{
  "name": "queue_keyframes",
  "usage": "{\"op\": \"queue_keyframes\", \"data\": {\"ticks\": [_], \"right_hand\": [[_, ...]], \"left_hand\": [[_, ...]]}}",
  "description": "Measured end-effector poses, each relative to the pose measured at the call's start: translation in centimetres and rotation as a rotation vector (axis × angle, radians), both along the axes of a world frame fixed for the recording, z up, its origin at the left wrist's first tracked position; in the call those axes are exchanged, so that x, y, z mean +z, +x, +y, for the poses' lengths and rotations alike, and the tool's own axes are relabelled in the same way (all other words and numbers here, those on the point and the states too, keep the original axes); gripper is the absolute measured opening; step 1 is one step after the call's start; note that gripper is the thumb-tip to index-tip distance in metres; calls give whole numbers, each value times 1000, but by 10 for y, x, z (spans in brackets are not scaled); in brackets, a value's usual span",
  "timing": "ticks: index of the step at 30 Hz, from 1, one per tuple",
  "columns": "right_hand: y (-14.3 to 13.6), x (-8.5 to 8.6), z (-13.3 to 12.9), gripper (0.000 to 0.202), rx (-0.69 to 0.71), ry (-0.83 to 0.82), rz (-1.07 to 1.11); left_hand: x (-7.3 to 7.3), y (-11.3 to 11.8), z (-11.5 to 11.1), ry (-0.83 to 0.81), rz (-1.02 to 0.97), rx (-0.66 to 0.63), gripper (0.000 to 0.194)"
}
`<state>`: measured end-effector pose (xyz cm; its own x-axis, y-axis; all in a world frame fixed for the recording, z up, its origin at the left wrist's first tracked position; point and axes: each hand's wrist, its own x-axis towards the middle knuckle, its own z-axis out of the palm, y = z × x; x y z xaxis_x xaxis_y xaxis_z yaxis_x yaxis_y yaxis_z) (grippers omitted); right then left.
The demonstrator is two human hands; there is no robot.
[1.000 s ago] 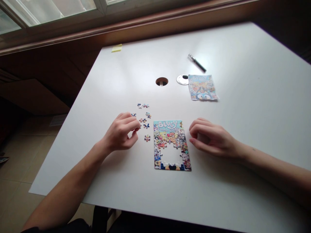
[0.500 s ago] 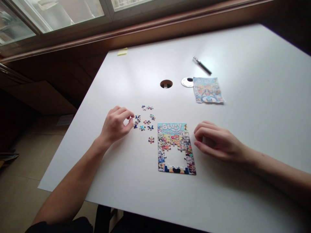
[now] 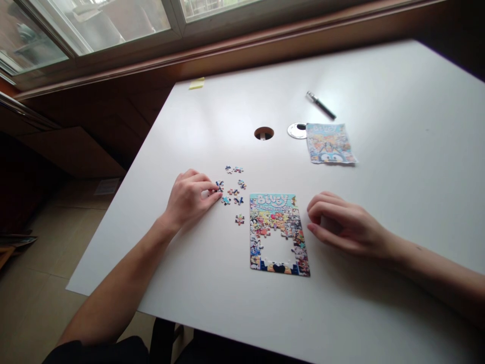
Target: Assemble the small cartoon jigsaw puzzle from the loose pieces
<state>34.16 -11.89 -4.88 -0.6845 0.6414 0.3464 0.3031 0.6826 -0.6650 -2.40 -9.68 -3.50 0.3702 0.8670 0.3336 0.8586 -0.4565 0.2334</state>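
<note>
A partly filled jigsaw puzzle [image 3: 301, 242] with a light blue title strip lies flat on the white table. Its lower middle shows a bare white gap. Loose jigsaw pieces [image 3: 233, 192] are scattered left of it, and a single piece [image 3: 239, 219] sits closest to its edge. My left hand [image 3: 191, 197] reaches into the cluster from the left, thumb and forefinger closed on a dark jigsaw piece [image 3: 219, 185] that the fingertips partly cover. To the right of the puzzle, my right hand [image 3: 346, 222] rests loosely curled, thumb apart from the fingers, with nothing visible in it.
Beyond the puzzle lies a crumpled picture sheet [image 3: 331, 144], partly over a round metal cover [image 3: 295, 130]. A black pen [image 3: 321, 105] is behind it. The tabletop has a cable hole [image 3: 264, 133]. A yellow sticky note [image 3: 196, 83] marks the far left edge.
My left hand has moved slightly right into the loose pieces, and its thumb and forefinger have closed on one. My right hand stays in place. The whole view has shifted slightly.
</note>
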Motion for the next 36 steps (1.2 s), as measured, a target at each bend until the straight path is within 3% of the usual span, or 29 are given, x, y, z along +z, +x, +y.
{"op": "queue_keyframes", "data": {"ticks": [11, 15, 18, 25, 33, 36], "right_hand": [[1, -2, 0, 16, -9, -22, 4], [1, -4, 0, 18, 8, -13, -5], [1, -5, 0, 18, 25, -3, -5], [-3, 0, -2, 15, 15, 1, -25], [-5, 2, -2, 13, 7, 17, -36], [-6, 3, -3, 12, 10, 21, -39]], "left_hand": [[6, 1, 1, -97, -73, -83, 3], [6, 21, -13, -256, -417, -152, 10], [2, 45, -29, -347, -609, -322, 9], [-12, 77, -42, -185, -525, -614, 14], [-13, 82, -44, -103, -356, -781, 17], [-12, 81, -45, -81, -261, -770, 21]]}}
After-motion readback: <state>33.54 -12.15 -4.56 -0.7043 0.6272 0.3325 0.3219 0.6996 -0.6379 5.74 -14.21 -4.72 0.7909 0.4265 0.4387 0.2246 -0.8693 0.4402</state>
